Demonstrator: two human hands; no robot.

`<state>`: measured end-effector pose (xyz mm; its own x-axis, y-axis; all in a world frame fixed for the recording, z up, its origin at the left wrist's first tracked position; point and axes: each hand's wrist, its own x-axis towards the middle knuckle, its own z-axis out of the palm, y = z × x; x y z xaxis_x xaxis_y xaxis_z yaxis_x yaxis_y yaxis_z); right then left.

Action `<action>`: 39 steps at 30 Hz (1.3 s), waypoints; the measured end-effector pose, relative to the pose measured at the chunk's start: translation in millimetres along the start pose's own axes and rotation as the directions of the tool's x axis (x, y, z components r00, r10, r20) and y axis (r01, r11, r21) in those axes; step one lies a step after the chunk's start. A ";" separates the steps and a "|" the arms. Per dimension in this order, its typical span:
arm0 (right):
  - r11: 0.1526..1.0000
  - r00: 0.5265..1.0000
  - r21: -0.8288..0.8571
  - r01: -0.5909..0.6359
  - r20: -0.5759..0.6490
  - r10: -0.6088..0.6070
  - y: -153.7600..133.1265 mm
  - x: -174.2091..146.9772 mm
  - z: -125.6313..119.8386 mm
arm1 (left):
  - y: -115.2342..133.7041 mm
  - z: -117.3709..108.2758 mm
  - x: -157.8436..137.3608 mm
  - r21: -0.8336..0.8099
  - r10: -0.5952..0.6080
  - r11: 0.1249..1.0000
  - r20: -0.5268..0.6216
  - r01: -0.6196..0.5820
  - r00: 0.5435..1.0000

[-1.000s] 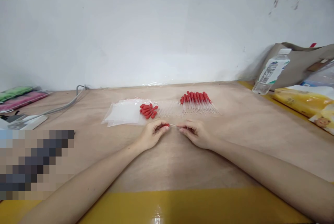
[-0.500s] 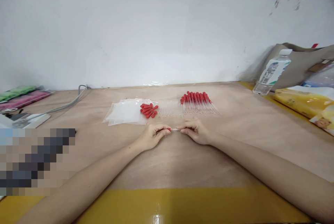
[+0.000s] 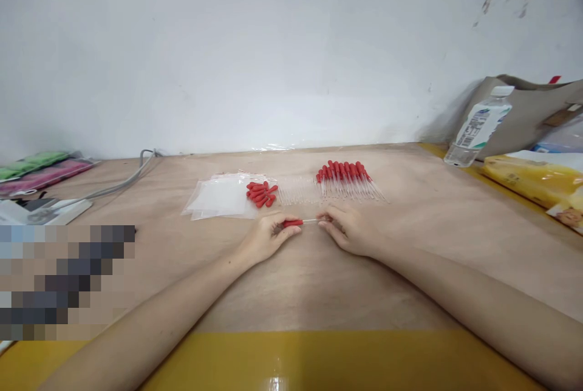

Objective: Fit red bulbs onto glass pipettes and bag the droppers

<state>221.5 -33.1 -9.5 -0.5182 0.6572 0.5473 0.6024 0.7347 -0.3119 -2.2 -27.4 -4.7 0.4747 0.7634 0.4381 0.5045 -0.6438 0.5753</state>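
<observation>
My left hand (image 3: 268,234) is closed around a red rubber dropper bulb (image 3: 293,223), whose open end points right. A thin clear dropper tube (image 3: 310,221) runs from the bulb's mouth to my right hand (image 3: 345,230). The fingers of that hand pinch the tube's far end. Just beyond my left hand lies a pile of loose red bulbs (image 3: 261,194). Beside the pile, a row of clear tubes (image 3: 298,190) rests on the table. Further right, several droppers with red bulbs on clear tubes (image 3: 348,178) lie side by side.
Clear plastic bags (image 3: 223,197) lie partly under the loose bulbs. At the right stand a water bottle (image 3: 478,127) and a grey bag (image 3: 528,108), with a yellow packet (image 3: 523,178) in front. A grey cable (image 3: 122,183) and green and pink packs (image 3: 45,175) are at the left.
My left hand's fingers have shifted back along the bulb, so more of its red shows. My right hand has moved slightly right along the tube. The view has shifted a little.
</observation>
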 end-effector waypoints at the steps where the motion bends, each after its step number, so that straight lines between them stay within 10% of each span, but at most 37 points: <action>1: 0.999 1.000 0.032 -0.027 0.005 0.027 0.8 -0.3 -1.6 | -0.4 -0.2 -0.2 -0.024 -0.017 1.000 0.003 0.017 1.000; 23: 0.999 0.998 0.031 -0.030 -0.057 0.032 -5.8 -0.7 5.4 | 1.7 -0.1 0.8 -0.122 -0.105 0.986 0.084 0.115 0.991; 31: 0.997 0.998 -0.060 0.042 -0.035 -0.044 -4.8 -1.1 4.8 | 5.2 -5.4 -1.1 0.035 0.116 0.993 0.005 -0.117 0.993; 39: 0.996 0.996 -0.028 0.081 -0.044 -0.082 -4.4 1.8 8.7 | -0.4 1.1 -3.8 -0.019 -0.036 0.999 0.056 0.037 0.998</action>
<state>212.7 -33.7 -13.9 -0.5390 0.5865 0.6046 0.5751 0.7807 -0.2446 -3.4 -30.1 -7.4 0.4960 0.7819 0.3776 0.5081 -0.6140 0.6040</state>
